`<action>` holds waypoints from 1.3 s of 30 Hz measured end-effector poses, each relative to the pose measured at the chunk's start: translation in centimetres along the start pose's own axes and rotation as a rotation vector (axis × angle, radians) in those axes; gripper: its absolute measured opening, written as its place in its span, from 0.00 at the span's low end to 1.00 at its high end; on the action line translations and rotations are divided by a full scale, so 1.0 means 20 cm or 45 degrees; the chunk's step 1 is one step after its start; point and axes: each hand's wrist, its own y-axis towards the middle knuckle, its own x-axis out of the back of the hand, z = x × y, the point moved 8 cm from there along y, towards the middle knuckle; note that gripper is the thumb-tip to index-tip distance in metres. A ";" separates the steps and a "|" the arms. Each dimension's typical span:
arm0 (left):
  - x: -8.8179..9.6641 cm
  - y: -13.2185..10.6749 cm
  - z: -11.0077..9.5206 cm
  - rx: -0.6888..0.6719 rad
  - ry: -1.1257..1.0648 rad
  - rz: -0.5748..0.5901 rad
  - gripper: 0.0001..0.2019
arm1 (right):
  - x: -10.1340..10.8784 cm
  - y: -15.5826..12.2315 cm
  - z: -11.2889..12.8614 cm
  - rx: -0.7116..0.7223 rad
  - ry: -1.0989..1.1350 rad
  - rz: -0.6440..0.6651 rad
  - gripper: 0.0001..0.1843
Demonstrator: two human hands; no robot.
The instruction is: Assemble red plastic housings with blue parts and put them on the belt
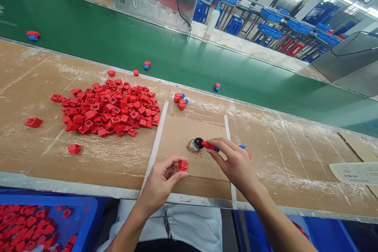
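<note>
My left hand (159,179) pinches a small red plastic block (183,165) with a square opening facing up. In the fingers of my right hand (234,161) is a red-and-blue plastic piece (209,145), its red end at the rim of a small round black-topped object (198,142). Whether the two touch I cannot tell. That object stands on a cardboard sheet (177,130), with brown specks around it. Partly hidden behind my right hand lies another red-and-blue piece (247,152).
A large heap of red blocks (109,106) lies at left. Two red-and-blue pieces (182,104) lie beyond the cardboard. A green conveyor belt (183,59) crosses behind, carrying several pieces. A blue bin (93,212) of red parts stands below left; a white card (354,172) lies at right.
</note>
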 end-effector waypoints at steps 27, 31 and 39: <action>-0.02 -0.01 0.02 0.078 -0.108 0.078 0.13 | -0.01 0.00 0.02 0.033 -0.007 0.004 0.09; -0.03 -0.02 0.01 0.072 -0.103 0.097 0.12 | -0.01 -0.01 0.02 0.047 -0.013 -0.020 0.09; -0.03 -0.01 0.01 0.038 -0.106 0.124 0.10 | 0.01 -0.01 0.03 0.056 -0.041 -0.053 0.08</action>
